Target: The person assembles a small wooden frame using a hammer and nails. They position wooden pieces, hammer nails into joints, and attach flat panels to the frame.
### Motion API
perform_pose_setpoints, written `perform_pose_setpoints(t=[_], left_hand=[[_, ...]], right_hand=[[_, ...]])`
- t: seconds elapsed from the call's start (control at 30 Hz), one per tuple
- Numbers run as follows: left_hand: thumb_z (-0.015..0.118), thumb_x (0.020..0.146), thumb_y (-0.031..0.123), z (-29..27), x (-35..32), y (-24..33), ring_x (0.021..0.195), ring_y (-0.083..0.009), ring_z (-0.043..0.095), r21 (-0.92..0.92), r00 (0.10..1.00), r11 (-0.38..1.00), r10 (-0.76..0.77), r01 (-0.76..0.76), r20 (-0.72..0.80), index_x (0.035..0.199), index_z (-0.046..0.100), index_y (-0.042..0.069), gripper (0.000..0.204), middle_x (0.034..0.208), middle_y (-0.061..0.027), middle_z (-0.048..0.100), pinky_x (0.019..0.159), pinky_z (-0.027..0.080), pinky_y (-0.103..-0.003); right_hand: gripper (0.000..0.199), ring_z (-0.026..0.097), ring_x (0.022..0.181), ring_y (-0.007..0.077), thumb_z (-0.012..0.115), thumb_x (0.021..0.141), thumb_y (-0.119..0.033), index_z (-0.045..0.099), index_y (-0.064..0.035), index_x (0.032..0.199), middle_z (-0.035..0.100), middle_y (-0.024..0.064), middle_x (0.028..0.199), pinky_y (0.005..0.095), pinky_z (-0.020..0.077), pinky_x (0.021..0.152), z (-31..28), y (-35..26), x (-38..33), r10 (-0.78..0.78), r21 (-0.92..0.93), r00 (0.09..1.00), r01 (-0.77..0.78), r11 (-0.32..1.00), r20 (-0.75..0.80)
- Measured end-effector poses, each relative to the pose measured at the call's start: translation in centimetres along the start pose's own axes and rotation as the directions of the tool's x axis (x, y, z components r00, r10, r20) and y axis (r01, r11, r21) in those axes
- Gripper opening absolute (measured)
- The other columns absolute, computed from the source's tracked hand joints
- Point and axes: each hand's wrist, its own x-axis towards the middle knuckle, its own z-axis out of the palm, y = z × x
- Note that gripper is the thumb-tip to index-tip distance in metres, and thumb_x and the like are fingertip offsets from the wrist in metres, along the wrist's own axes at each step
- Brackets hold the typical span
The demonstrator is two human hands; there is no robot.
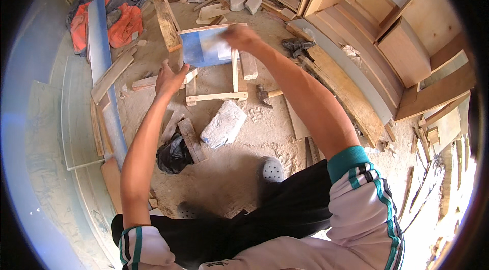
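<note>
A small wooden frame [216, 97] lies on the dusty floor in front of me, with a blue sheet [192, 50] across its far part. On the sheet's right half is a whitish patch [223, 51], partly blurred. My right hand [240, 38] is over the sheet's far right corner; motion smears its fingers, and whether it holds anything is hidden. Beside the sheet's near left corner is my left hand [170, 77], thumb and forefinger apart, the thumb by the corner. A hammer [264, 97] with a wooden handle lies to the frame's right.
Nearer me are a white block [224, 123], a black plastic bag [174, 154] and wood offcuts [191, 140]. Long boards [341, 91] and wooden furniture parts [407, 51] line the right. At left stand a blue-white strip [99, 41], an orange cloth [127, 25] and glass-like sheets [76, 117].
</note>
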Motion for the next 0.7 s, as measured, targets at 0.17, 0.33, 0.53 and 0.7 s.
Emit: perform_pose_setpoints(t=[0.17,0.33,0.53,0.7], left_hand=[[0.069,0.081,0.05,1.7,1.7,0.7,0.126,-0.0392,0.053,-0.156,0.986,0.981,-0.091,0.112,0.14,0.148,0.028,-0.003,0.095,0.144,-0.0281,0.045,0.097,0.05,-0.046],[0.069,0.081,0.04,0.8,0.0,-0.9,0.119,-0.0357,0.058,-0.32,0.961,0.913,-0.198,0.253,0.194,0.148,0.028,-0.004,0.091,0.14,-0.0258,0.048,0.074,0.061,-0.044],[0.07,0.08,0.039,-0.5,1.2,-2.4,0.109,-0.0369,0.063,-0.245,0.985,0.959,-0.115,0.143,0.126,0.145,0.037,-0.004,0.085,0.134,-0.0269,0.054,0.069,0.061,-0.045],[0.068,0.08,0.038,-1.7,2.7,-7.5,0.105,-0.0373,0.064,-0.219,0.995,0.975,-0.008,0.029,0.095,0.143,0.04,-0.005,0.081,0.123,-0.0271,0.06,0.072,0.058,-0.043]], right_hand=[[0.081,0.069,0.099,0.031,0.056,0.084,-0.071,0.061,-0.002,0.126,0.066,0.0139,0.124,0.0456,0.0569,0.085,2.0,11.6,0.7,0.427,0.054,0.715,-0.481,0.875,-0.553],[0.09,0.067,0.101,0.0266,0.06,0.08,-0.074,0.054,-0.0018,0.134,0.063,0.0153,0.123,0.0442,0.061,0.073,2.1,8.3,-1.9,0.312,0.5,0.944,-0.321,0.804,0.105],[0.08,0.072,0.079,0.0271,0.057,0.083,-0.071,0.066,-0.0005,0.119,0.07,0.0165,0.105,0.0378,0.0614,0.059,3.7,5.5,-1.9,0.33,0.455,0.943,-0.316,0.832,0.052],[0.08,0.073,0.08,0.0237,0.057,0.081,-0.076,0.071,0.0006,0.097,0.073,0.0134,0.093,0.0362,0.06,0.062,4.7,4.8,-1.2,0.281,0.447,0.935,-0.351,0.823,0.217]])
